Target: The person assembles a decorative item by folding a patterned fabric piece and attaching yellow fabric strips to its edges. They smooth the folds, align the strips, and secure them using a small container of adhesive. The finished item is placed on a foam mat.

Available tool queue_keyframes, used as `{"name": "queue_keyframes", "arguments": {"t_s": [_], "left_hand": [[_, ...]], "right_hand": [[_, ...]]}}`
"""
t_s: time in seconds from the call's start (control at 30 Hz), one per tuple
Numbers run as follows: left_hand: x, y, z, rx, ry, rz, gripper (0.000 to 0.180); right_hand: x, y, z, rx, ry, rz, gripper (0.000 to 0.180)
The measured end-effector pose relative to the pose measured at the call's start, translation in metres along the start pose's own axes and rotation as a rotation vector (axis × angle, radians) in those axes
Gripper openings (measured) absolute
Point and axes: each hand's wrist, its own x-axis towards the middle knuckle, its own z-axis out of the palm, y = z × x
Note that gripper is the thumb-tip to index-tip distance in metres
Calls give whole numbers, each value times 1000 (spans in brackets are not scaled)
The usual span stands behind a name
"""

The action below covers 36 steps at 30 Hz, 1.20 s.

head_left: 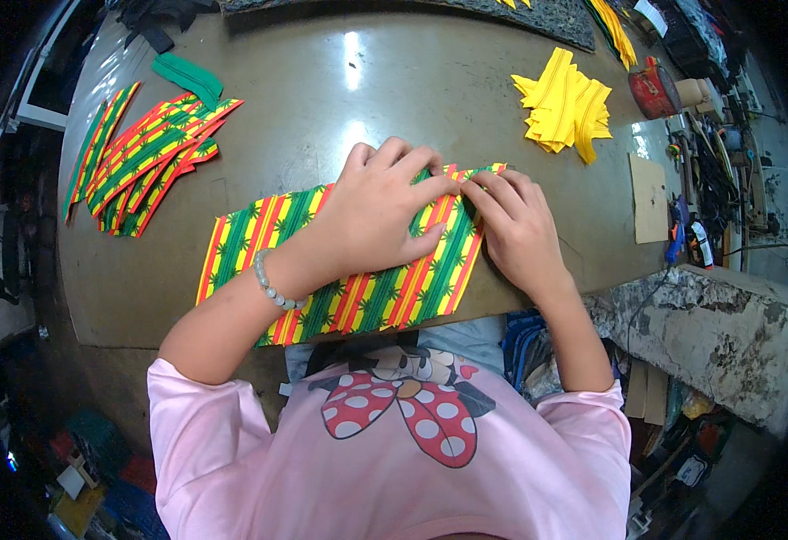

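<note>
- Cloth [358, 295]: lies on the counter [439, 72] in front of the person, under both hands, lower edge close to the counter's near edge.
- Look: four-sided panel, slanting stripes in green, yellow and red, dark leaf motifs repeated along them. Mostly flat; left end uncovered, upper middle hidden by hand and forearm.
- Left hand [374, 209]: laid over the cloth, fingers bent and spread, thumb out to the side, not clenched. Index tip meets the right fingertips at the upper edge.
- Right hand [522, 236]: at the upper right corner of the cloth, fingers bunched at the edge. Can't tell if they grip it; tips partly hidden.
- Bracelet [272, 284] of pale beads on left wrist.
- Red tin [651, 92]: round, far right of counter, contents can't be made out. Pale cylinder [692, 92] just beside it.
- Green crate [97, 434]: lower left, below counter level, too dark to read what's inside.
- Patterned strips [146, 166]: heaped at left, same colours as the cloth; green strip [185, 78] at their upper end.
- Yellow pieces [563, 106]: piled at upper right, well apart from the cloth.
</note>
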Motion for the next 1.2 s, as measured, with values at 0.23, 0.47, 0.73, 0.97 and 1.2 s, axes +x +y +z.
{"name": "queue_keyframes", "arguments": {"t_s": [0.23,0.47,0.73,0.97,1.2], "left_hand": [[0,-1,2,-28,1,-57,53],[-2,-3,5,7,-3,-16,53],[-5,-4,1,42,-38,13,60],[-4,-6,3,-43,24,-9,60],[-3,-4,7,-71,24,-68,50]], "right_hand": [[9,11,-3,-131,-38,-136,36],[0,-5,-11,-112,-83,-250,36],[-4,4,-13,27,-109,-169,40],[10,7,-6,272,13,234,41],[30,14,-26,333,-256,319,30]]}}
